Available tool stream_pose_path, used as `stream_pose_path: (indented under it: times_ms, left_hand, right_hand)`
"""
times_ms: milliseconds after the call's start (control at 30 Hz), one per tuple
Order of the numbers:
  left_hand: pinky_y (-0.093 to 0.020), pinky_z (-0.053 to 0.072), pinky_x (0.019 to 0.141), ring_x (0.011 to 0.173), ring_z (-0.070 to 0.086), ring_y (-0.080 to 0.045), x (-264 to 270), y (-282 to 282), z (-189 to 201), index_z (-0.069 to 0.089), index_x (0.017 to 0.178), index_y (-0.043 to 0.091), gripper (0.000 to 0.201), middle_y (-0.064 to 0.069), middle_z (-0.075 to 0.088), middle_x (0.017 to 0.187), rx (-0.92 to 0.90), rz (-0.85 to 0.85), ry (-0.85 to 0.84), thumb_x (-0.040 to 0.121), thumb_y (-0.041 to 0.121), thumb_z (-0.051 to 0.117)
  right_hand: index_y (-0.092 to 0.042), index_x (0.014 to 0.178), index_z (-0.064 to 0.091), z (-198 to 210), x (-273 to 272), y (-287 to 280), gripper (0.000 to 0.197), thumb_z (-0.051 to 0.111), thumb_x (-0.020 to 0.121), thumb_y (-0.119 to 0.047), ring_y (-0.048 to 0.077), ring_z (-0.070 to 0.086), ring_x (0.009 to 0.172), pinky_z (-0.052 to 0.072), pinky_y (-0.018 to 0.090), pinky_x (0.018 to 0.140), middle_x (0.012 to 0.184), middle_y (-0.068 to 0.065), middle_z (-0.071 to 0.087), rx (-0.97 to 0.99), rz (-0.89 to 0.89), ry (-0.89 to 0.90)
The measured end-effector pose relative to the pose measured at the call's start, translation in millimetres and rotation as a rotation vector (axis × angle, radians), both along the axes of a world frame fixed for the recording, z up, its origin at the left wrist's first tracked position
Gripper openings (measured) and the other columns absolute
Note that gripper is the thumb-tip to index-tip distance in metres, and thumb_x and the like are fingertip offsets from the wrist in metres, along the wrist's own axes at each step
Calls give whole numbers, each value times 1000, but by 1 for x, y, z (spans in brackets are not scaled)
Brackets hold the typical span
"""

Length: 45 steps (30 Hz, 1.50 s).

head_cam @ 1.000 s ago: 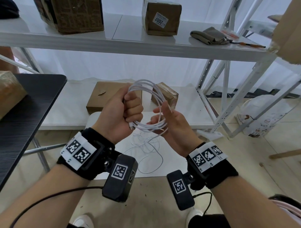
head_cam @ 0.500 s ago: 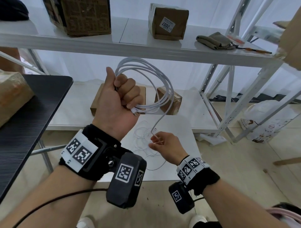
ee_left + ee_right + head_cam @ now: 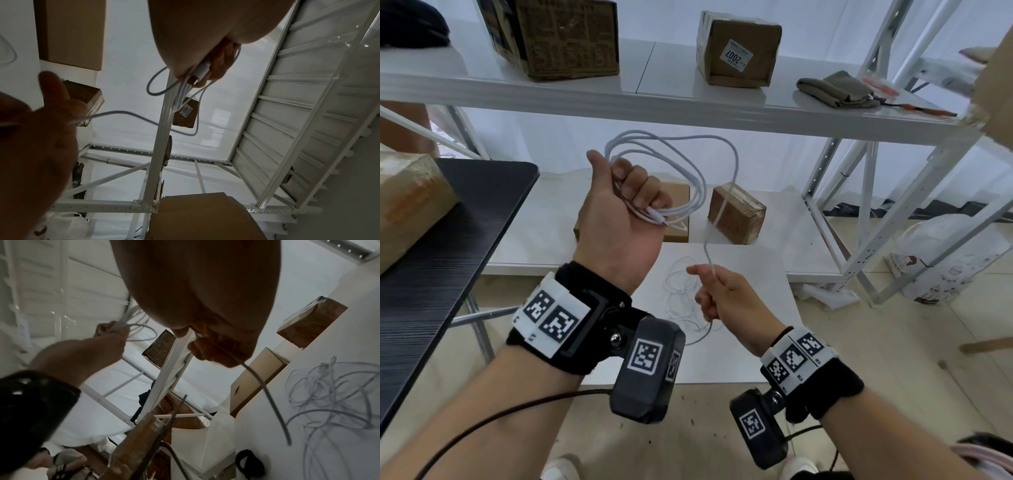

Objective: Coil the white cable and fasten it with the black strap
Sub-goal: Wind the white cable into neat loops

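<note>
My left hand (image 3: 635, 197) is raised in a fist round several loops of the white cable (image 3: 700, 171). A connector end (image 3: 657, 215) sticks out below the little finger. One strand drops from the coil to my right hand (image 3: 707, 279), which pinches it lower down and to the right. The rest of the cable lies in a loose pile (image 3: 685, 301) on the low white table (image 3: 756, 267). In the right wrist view a black strap (image 3: 249, 462) lies on that white surface near the pile (image 3: 329, 394).
A white metal shelf rack (image 3: 654, 99) stands ahead with cardboard boxes (image 3: 738, 51) on top and two more boxes (image 3: 736, 212) on the lower shelf. A black table (image 3: 448, 246) with a brown box (image 3: 410, 202) is at the left.
My left hand has lifted the coil up and to the left. My right hand has left the coil and slid down the loose strand, drawing out a wide new loop.
</note>
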State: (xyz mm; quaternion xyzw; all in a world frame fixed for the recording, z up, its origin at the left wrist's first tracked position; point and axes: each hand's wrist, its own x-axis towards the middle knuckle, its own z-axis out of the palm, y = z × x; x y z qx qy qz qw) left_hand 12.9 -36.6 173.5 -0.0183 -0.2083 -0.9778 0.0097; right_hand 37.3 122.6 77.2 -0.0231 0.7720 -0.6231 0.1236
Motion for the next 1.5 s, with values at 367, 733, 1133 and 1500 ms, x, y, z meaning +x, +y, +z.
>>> stream_pose_path:
  times_ms: [367, 733, 1133, 1500]
  left_hand:
    - [-22, 32, 52, 50, 26, -11, -6, -4, -10, 38, 67, 21, 49, 7, 27, 58, -40, 111, -80, 106, 50, 34]
    - [-25, 36, 63, 60, 35, -12, -2, 5, -8, 37, 76, 18, 41, 4, 37, 64, -328, 250, 74, 109, 42, 28]
    - [-38, 55, 67, 68, 67, -9, 10, 25, -43, 42, 99, 17, 31, 12, 66, 77, -1706, 520, 451, 106, 43, 27]
    - [-42, 46, 65, 68, 56, -25, 7, 22, -47, 48, 84, 18, 31, 1, 56, 70, -2010, 436, 431, 105, 38, 35]
  right_hand:
    - [-9, 82, 65, 14, 0, 14, 10, 70, 91, -11, 15, 61, 60, 54, 28, 60, 68, 7, 64, -177, -395, 372]
    - [-16, 81, 65, 1, 7, 8, 22, 59, 99, -28, 18, 62, 71, 53, 42, 69, 74, -4, 67, 459, -214, 507]
    - [-16, 84, 66, 18, 15, -4, 25, 47, 99, -23, 21, 61, 66, 52, 40, 62, 76, -1, 66, 546, -63, 770]
    - [-22, 105, 65, 41, 5, 21, 15, 72, 91, -24, 5, 45, 49, 37, 17, 54, 78, -9, 59, 143, 46, 440]
